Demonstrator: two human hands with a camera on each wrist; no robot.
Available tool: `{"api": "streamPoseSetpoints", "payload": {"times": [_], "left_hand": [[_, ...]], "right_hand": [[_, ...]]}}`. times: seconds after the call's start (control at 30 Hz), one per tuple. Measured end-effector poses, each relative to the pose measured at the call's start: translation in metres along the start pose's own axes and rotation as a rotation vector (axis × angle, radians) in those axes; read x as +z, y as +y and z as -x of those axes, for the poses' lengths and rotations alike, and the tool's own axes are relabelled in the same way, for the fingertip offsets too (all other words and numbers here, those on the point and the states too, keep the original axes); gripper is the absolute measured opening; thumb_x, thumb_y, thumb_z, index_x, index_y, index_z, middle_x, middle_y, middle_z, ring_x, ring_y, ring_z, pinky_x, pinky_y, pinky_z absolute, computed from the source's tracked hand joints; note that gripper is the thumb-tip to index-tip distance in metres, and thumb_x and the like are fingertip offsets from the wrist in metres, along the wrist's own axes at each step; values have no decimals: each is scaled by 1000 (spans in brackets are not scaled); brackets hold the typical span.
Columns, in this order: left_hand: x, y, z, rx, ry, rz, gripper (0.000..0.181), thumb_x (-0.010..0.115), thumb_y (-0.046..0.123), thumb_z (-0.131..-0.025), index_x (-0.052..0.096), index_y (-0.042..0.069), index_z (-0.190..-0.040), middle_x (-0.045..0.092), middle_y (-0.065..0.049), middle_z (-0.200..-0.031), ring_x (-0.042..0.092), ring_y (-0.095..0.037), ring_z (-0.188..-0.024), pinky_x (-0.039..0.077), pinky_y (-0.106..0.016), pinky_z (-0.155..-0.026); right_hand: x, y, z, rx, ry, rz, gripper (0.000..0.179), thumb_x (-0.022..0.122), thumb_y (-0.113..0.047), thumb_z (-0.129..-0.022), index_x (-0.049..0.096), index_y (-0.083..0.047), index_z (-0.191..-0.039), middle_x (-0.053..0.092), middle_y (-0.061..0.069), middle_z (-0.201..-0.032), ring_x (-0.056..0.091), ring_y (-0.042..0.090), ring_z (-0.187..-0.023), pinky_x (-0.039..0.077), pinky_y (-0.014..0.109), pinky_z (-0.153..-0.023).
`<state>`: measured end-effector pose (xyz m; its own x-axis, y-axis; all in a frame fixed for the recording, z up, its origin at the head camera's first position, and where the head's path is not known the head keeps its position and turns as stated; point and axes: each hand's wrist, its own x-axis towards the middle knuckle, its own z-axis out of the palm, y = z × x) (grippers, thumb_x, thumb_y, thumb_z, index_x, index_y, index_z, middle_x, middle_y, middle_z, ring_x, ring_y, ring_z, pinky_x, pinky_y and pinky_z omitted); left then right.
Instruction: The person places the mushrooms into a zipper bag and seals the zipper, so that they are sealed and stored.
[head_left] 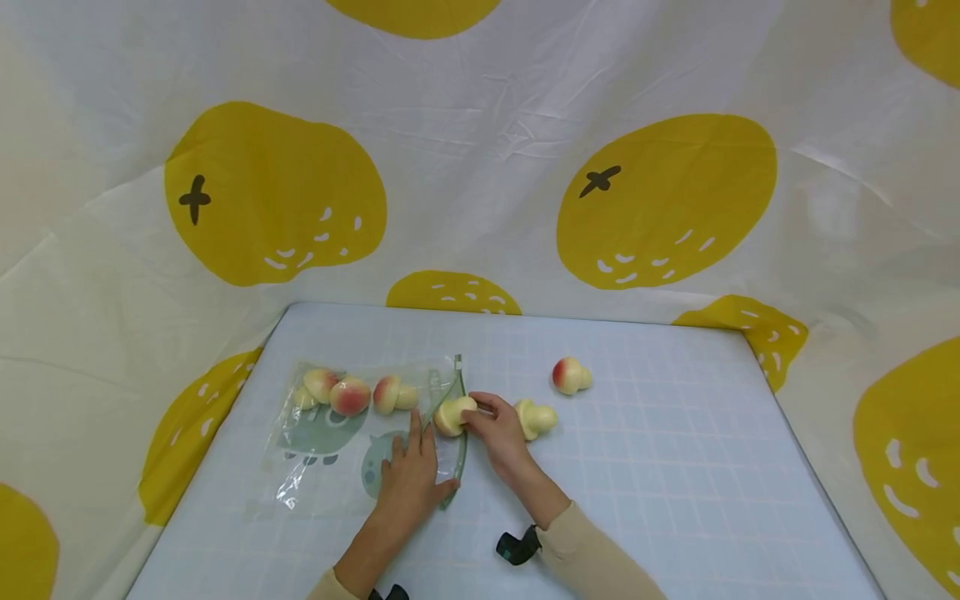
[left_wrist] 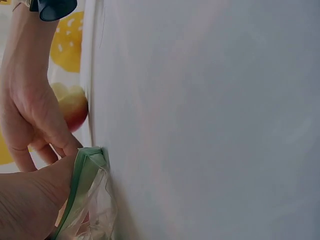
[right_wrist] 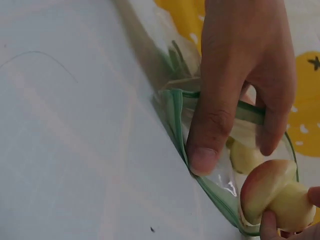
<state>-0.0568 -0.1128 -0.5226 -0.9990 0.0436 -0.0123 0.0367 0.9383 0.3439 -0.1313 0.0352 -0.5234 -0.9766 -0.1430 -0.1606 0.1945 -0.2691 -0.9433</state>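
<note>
A clear zip bag [head_left: 337, 487] with a green zip edge lies flat on the table, its mouth facing right. My left hand [head_left: 408, 475] rests on it with spread, fairly straight fingers. In the right wrist view, the left thumb [right_wrist: 205, 160] presses against the green rim [right_wrist: 177, 117], and the mouth gapes. My right hand [head_left: 501, 433] pinches a toy mushroom [head_left: 452, 417] by its pale stem at the mouth; its reddish cap [right_wrist: 262, 187] points into the bag. Inside the bag are several toy mushrooms [head_left: 350, 396] with red-and-cream caps.
Two more toy mushrooms lie right of the bag: a pale one [head_left: 536, 418] beside my right hand and a red-capped one [head_left: 572, 376] farther back. A light checked cloth [head_left: 675, 467] covers the table. Behind it hangs a curtain [head_left: 480, 167] with yellow fruit prints.
</note>
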Motion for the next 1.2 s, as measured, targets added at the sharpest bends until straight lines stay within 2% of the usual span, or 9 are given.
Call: {"api": "streamPoseSetpoints", "payload": {"times": [0.2,0.5,0.73,0.97,1.2], "left_hand": [[1,0,1,12,20,-18,104,90,44,-72,40,-8,-146,19,-27,-161,43,-60,-124,43,-74,-83],[1,0,2,37,52,-41,106,90,45,-71,38,-8,-147,19,-25,-162,45,-59,-122,45,-73,-80],[1,0,2,39,58,-50,105,90,44,-71,40,-8,-146,17,-25,-162,45,-59,-122,45,-73,-81],[2,2,5,49,77,-57,103,91,43,-71,42,-9,-145,19,-25,-162,45,-59,-122,45,-73,-82],[2,1,5,50,93,-64,103,91,42,-70,41,-7,-145,19,-24,-162,45,-59,-123,44,-74,-83]], "right_hand": [[10,13,-10,11,78,-62,42,66,5,-90,53,16,-129,62,23,-117,65,18,-95,55,35,-85],[20,21,-16,25,121,-93,39,66,3,-91,55,13,-127,60,21,-112,67,22,-93,55,40,-87],[29,24,-18,-10,191,-128,36,70,3,-88,58,11,-121,49,12,-100,66,19,-82,57,36,-81],[39,28,-18,-42,288,-181,36,72,5,-86,56,9,-117,50,10,-91,65,19,-76,58,37,-79],[46,31,-18,-35,287,-222,39,68,5,-89,48,10,-122,51,9,-89,64,16,-74,57,37,-80]]}}
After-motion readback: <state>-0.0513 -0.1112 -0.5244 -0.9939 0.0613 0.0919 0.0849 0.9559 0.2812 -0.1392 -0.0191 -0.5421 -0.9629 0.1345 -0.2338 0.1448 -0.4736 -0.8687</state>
